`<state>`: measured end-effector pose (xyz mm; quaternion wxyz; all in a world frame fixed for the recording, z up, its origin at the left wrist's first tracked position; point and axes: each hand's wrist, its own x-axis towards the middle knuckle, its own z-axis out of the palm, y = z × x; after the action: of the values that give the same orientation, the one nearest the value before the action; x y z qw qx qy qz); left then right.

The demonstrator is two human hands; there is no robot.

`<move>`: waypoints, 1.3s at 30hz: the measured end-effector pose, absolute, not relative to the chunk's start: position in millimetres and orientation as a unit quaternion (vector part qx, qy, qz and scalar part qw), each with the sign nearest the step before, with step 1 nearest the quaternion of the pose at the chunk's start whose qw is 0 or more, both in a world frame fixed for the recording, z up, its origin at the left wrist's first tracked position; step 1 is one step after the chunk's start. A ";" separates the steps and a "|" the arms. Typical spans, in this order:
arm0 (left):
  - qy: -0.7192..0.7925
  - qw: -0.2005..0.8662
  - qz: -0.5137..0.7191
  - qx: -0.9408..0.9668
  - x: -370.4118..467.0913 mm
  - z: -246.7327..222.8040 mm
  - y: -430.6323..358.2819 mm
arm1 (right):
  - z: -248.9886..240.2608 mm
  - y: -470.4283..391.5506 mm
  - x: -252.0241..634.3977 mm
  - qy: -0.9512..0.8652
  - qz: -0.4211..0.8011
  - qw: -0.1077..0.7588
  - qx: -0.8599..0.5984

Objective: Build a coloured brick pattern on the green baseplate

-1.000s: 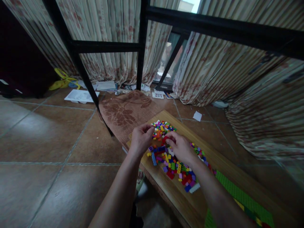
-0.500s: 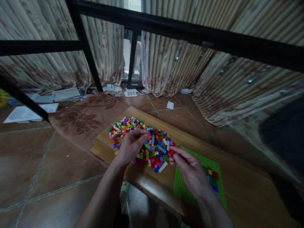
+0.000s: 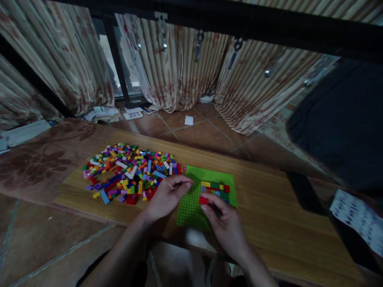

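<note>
My right hand (image 3: pixel 226 221) pinches a red toy brick (image 3: pixel 203 200) between thumb and fingertips, over the green baseplate (image 3: pixel 191 215). Just behind those fingers, a low patch of built bricks (image 3: pixel 216 185) in yellow, green, red and blue sits on the plate, partly covered by the hand. My left hand (image 3: pixel 170 195) is at the plate's left side, thumb and forefinger pressed together; whatever they hold, if anything, is too small to make out. Left of it spreads a large heap of loose bricks (image 3: pixel 122 175) in many colours and sizes.
Everything lies on a long wooden bench (image 3: pixel 269 215). A black phone-like slab (image 3: pixel 305 193) and a printed sheet (image 3: pixel 359 219) are at the right. A patterned brown cloth (image 3: pixel 38 159) lies to the left. Behind are curtains (image 3: pixel 179 67) and a dark metal bar (image 3: pixel 209 18).
Both hands have moved from the brick heap toward the baseplate, the right one carrying the red brick. The view has turned to the right, showing the black slab and printed sheet.
</note>
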<state>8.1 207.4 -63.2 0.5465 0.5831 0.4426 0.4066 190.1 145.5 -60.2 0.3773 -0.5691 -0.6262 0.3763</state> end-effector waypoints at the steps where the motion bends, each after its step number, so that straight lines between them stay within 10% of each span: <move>1: 0.450 0.538 0.399 0.590 12.1 -66.4 207.7 | -61.2 144.0 203.1 -0.619 0.361 0.379 -0.586; 14: 0.476 0.425 0.355 0.683 41.2 -82.0 215.9 | -81.4 144.0 301.1 -0.574 0.193 0.379 -0.700; 39: 0.489 0.378 0.328 0.714 43.5 -82.0 218.5 | -89.7 157.1 271.1 -0.576 0.267 0.392 -0.666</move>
<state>43.5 218.5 -82.0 0.3783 0.7143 0.4891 0.3277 271.1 157.1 -89.7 0.3917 -0.6659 -0.5762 0.2667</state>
